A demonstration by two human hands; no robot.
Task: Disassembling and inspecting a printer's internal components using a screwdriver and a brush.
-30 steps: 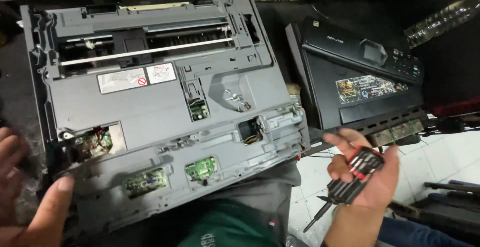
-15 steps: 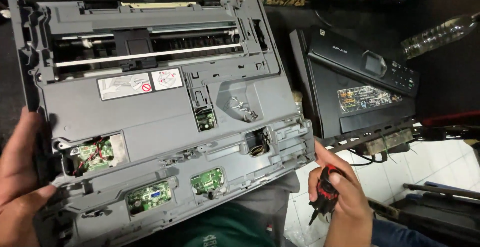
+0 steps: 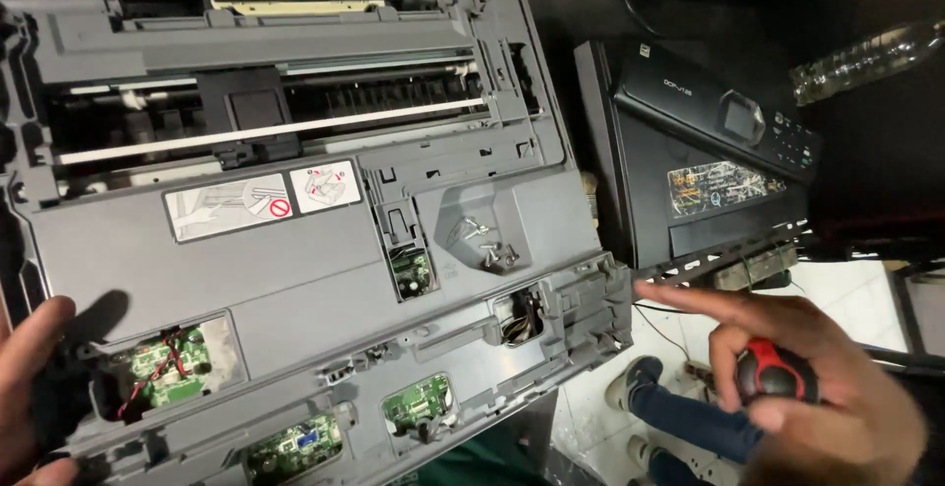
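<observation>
A grey opened printer chassis (image 3: 295,279) fills the left and middle of the head view, with green circuit boards (image 3: 157,368) showing through its cutouts and several loose screws (image 3: 487,245) in a recess. My left hand (image 3: 30,388) grips the chassis's left front edge. My right hand (image 3: 807,388) is at the lower right, beside the chassis's right corner, closed around the red-and-black handle of a screwdriver (image 3: 773,373), with the index finger pointing left at that corner. The screwdriver's shaft is hidden.
A black printer cover with a control panel (image 3: 709,161) lies to the right of the chassis. A clear plastic bottle (image 3: 866,53) lies at the upper right. A person's leg in blue trousers and a shoe (image 3: 650,402) rests on the white tiled floor below.
My right hand turned from palm-up showing the screwdriver to a closed grip on its handle and moved toward the chassis corner. My left hand shifted along the left edge. The view moved closer.
</observation>
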